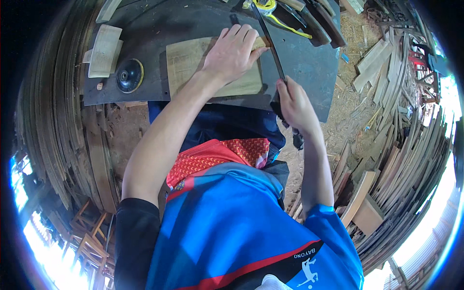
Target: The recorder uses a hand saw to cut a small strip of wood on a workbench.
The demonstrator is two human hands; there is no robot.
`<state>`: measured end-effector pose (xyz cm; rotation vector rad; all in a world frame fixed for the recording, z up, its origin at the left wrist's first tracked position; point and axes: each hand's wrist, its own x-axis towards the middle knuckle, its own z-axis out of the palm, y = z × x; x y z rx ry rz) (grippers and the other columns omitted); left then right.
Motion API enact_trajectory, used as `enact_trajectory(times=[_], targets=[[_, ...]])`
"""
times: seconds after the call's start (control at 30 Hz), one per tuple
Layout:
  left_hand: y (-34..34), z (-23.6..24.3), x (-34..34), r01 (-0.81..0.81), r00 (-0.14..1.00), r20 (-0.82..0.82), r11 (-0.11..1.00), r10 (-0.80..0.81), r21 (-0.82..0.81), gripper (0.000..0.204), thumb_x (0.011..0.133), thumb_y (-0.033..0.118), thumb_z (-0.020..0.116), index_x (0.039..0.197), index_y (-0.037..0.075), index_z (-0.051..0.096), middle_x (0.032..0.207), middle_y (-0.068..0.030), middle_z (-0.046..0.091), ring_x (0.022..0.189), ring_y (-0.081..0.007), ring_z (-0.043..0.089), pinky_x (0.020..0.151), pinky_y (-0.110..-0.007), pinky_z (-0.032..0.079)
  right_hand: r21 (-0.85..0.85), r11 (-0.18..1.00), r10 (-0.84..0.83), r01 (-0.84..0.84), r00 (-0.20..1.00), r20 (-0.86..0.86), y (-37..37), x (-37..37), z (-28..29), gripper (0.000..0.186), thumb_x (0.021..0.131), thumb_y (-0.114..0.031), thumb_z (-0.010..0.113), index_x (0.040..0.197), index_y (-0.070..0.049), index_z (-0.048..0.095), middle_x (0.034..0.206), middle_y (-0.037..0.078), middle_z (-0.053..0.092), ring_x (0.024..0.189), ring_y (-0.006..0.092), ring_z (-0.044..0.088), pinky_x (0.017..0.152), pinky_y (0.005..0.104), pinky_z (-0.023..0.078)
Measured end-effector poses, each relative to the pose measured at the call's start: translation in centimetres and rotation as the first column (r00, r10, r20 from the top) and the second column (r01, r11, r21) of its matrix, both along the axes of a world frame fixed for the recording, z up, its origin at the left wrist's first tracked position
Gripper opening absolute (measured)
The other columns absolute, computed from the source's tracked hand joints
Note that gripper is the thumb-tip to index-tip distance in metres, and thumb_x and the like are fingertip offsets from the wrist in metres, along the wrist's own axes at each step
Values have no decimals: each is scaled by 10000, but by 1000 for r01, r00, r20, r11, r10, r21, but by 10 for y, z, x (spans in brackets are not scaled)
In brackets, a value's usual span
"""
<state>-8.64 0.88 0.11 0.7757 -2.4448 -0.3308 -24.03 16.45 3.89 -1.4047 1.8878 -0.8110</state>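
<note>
A pale wooden board (186, 63) lies on the dark tabletop (150, 29). Across it rests my left hand (229, 55), its fingers bent over the far edge and the thumb stretched toward the right corner. The fingertips are partly hidden. My right hand (296, 104) is closed around the dark handle of a handsaw (270, 44), its blade seen nearly edge-on. The blade slants away to the far left, along the board's right far corner and close to my left thumb. Whether its teeth touch the wood I cannot tell.
A round sanding disc (130, 76) and pale wood pieces (104, 50) sit on the table's left. At the far right lie a yellow tape measure (266, 6) and several dark-handled tools (316, 21). Stacked planks (396, 179) line both sides; scraps (372, 63) litter the floor.
</note>
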Motion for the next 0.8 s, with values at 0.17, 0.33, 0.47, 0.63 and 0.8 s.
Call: enact_trajectory(times=[0.17,0.33,0.47,0.63,0.8], targets=[[-2,-5,2,-22,1000,-17,1000,22,-3,306,956,308,644,1057,35,548,993,-119,583,952,-317,595,863,-434,468,219,975,4,-34,991,134,-14,-15,13,313,1047,-235,493,937,52,552,808,294,595,820,478,592,732,488,444],[4,-9,-4,-106,993,-58,994,104,-29,315,950,321,656,1056,41,558,992,-121,586,958,-314,597,869,-429,476,188,981,54,-39,996,-73,-12,-17,25,326,1057,-259,490,960,43,565,828,273,611,843,433,620,751,467,452],[2,-10,0,-168,984,-68,985,165,-40,350,950,366,645,1058,39,582,1010,-106,603,959,-285,600,877,-428,483,244,970,46,-9,988,-146,-5,-2,40,318,1060,-252,490,950,39,557,848,273,613,863,462,606,743,471,452],[9,-4,0,-148,989,-5,987,148,-66,289,926,332,684,1049,82,606,1020,-71,599,964,-265,597,885,-411,476,402,915,-84,29,989,119,1,-14,48,277,1054,-216,510,999,48,576,878,276,620,896,492,577,755,469,453],[-5,12,2,-379,920,-74,921,386,93,299,967,345,612,1044,57,603,1024,-122,602,1012,-310,581,911,-450,451,130,991,37,-17,988,-153,15,-6,44,244,1046,-181,520,989,49,577,826,252,599,777,442,568,719,438,447]])
